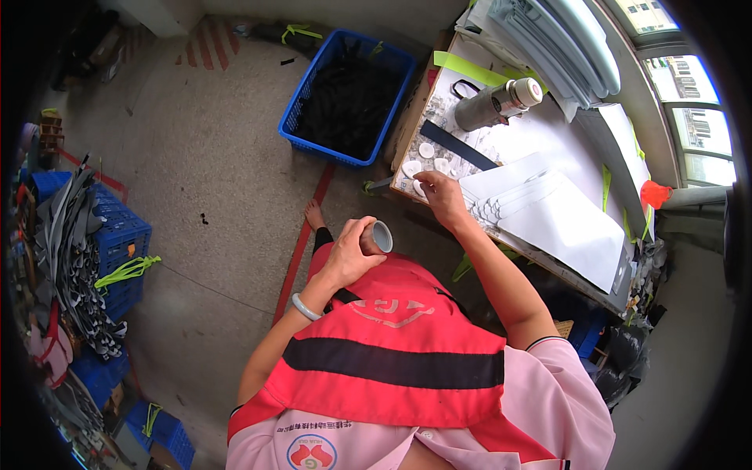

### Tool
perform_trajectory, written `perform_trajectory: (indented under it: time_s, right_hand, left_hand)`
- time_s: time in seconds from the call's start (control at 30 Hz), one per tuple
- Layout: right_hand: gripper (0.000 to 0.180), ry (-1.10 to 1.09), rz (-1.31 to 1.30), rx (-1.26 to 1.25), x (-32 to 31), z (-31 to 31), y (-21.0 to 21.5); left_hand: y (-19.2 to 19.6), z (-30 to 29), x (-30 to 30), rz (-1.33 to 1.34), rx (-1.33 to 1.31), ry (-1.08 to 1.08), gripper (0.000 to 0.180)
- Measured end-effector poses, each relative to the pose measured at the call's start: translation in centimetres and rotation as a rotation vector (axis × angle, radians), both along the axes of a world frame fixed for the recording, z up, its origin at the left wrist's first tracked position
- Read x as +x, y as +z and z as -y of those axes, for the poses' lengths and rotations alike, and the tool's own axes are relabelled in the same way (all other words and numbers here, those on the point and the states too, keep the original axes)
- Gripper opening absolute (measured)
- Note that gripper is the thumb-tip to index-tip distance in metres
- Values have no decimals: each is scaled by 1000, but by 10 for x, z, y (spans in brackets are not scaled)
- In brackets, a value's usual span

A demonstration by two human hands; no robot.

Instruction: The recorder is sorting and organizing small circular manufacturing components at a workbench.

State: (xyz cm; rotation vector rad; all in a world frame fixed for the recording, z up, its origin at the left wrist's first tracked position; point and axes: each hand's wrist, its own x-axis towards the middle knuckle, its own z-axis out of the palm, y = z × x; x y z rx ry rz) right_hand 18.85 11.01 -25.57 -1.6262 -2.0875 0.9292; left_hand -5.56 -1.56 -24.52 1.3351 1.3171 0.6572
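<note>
Workshop floor, speckled concrete (211,157) with red tape lines; bench (548,141) at upper right under a window. Nearest: red-and-black apron (392,345) over a pink shirt. Left hand (348,254) is above the apron, fingers wrapped tight around a small grey cup (381,236), open end facing right, poking out past the fingertips. Pale bangle (305,307) on that wrist. A bare foot (314,214) shows just beyond the left hand, on a red line. Right hand (442,196) is stretched to the bench's near corner, fingertips curled down and pressing on a white disc (421,188); whether it's pinched or only touched, can't tell. More white discs (427,150) lie just beyond the fingertips, a dark blue strip (458,146) past those. White sheets (564,219) lie right of the right hand. Further out, a steel flask (497,103) on its side and a yellow-green strap (470,69). Left of the bench, well beyond the left hand, a blue crate (348,94) of dark pieces. Far left: stacked blue crates (117,243) draped with grey straps.
</note>
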Motion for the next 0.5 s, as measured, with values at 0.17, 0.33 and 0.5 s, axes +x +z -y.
perform_trajectory:
  time_s: [0.17,0.33,0.5]
  right_hand:
    - [20,-14,22,3,2,1,-3]
    - [30,-227,-433,-545,-9,23,5]
    - [33,-187,-667,-837,-36,57,10]
  left_hand:
    - [-1,0,1,-17,62,7,74]
    - [8,-7,2,-12,18,23,73]
    - [10,-9,3,-66,79,19,72]
